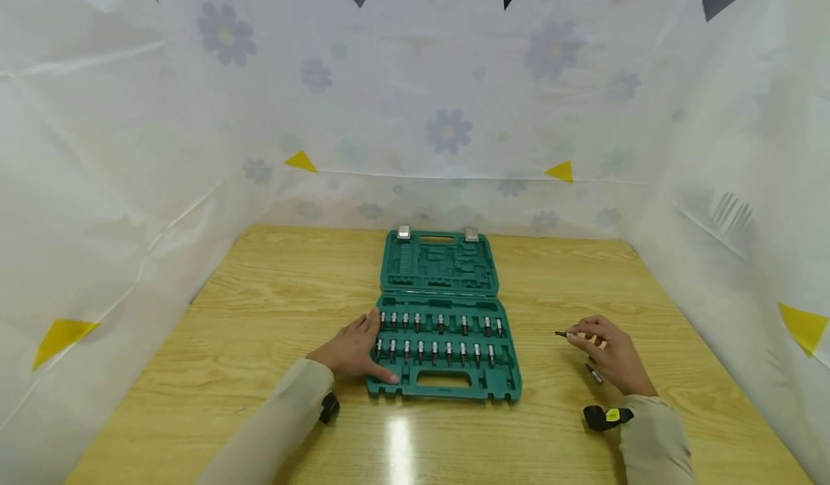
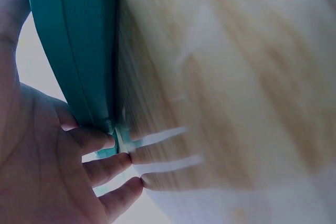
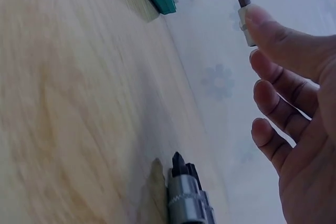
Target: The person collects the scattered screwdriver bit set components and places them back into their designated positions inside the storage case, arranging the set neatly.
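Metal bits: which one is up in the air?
The bit pinched in the right hand; the others sit in the green case or lie on the table.

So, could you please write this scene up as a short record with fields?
Left hand: rests against the case's left side, thumb on its near edge
Right hand: pinches a held bit, dark tip pointing toward the case
Case: green, lying open, lid on the far side
Stored bits: two rows in the near half
Loose bits: two, side by side near the right hand
Surface: wooden table
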The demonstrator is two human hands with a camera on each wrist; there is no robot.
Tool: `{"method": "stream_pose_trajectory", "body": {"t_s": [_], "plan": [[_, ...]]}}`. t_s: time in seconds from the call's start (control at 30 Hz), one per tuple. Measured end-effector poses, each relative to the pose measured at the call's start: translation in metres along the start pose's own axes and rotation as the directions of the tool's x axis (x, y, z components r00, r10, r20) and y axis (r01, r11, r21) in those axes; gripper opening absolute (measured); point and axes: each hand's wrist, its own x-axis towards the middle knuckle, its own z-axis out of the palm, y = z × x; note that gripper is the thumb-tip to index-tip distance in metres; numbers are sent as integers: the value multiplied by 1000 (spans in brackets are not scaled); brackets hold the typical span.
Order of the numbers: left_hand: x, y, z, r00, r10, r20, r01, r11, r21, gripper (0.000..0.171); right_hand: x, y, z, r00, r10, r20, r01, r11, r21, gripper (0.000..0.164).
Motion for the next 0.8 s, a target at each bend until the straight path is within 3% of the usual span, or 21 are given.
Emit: {"method": "stream_pose_trajectory", "body": {"t_s": [0.8], "plan": [[1,0,-1,1000,15,6,-15,1000,0,128,48,-16,39,986,-104,126,89,988,124,15]]}}
